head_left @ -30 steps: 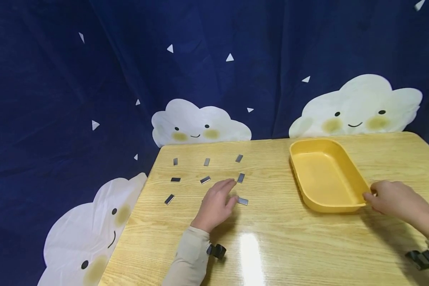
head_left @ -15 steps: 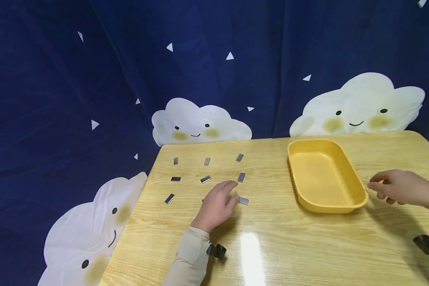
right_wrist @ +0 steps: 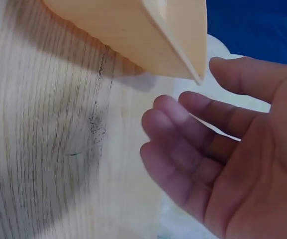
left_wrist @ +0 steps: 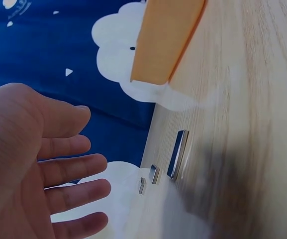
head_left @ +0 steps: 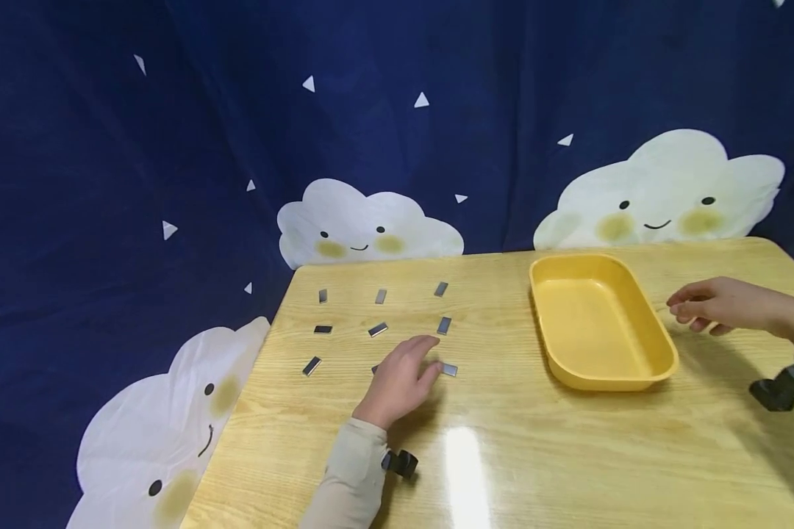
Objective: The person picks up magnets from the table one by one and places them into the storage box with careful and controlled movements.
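Plainly, the left hand (head_left: 399, 382) is hovering, thumb and fingers apart, holding nothing, among small silvery bars (head_left: 444, 325) lying left of the yellow tray (head_left: 595, 330); the right hand (head_left: 728, 305), loosely curved and bare, is hanging beside it. Thin bars are probably calling for an edgewise pinch.

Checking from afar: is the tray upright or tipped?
Upright: in the head view, the tray sits on the table, its opening facing up and inner floor visible.

Pale wood-grain table (head_left: 542, 455) before me | yellow tray (head_left: 589, 330) at two o'clock | nine small metallic-looking pieces (head_left: 378, 329), loose rows, at ten o'clock
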Action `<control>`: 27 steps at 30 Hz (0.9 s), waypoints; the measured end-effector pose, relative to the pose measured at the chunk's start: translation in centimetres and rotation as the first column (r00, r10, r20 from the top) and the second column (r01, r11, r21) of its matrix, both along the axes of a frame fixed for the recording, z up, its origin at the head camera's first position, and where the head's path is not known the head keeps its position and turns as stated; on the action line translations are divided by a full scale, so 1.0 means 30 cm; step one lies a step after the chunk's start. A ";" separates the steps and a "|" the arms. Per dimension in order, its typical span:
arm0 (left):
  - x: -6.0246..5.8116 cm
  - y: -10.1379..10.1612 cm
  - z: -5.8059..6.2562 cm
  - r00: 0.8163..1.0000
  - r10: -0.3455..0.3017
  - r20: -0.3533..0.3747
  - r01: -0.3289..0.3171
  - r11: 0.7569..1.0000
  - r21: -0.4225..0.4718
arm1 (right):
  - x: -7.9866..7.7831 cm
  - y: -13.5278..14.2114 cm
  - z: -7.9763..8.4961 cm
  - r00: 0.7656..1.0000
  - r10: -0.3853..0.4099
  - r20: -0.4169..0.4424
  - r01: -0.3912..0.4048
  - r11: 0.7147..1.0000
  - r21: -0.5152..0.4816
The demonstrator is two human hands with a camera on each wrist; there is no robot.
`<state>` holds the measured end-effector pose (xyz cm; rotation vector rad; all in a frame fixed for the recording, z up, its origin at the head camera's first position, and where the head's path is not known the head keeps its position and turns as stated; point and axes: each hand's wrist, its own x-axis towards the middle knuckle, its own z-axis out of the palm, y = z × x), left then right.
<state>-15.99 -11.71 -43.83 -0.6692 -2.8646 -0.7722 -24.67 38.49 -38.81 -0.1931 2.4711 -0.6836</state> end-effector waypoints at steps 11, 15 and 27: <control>-0.004 0.030 -0.006 1.000 -0.010 0.024 0.010 1.000 -0.009 | -0.105 0.024 -0.016 0.986 -0.047 0.162 0.079 0.977 -0.196; -0.003 0.035 -0.001 1.000 -0.012 0.027 0.013 1.000 -0.018 | -0.118 0.015 -0.019 0.968 -0.089 0.235 0.149 0.957 -0.250; -0.002 0.020 -0.004 0.998 0.004 0.055 -0.003 1.000 -0.010 | -0.118 -0.029 -0.068 0.971 -0.145 0.190 0.197 0.935 -0.295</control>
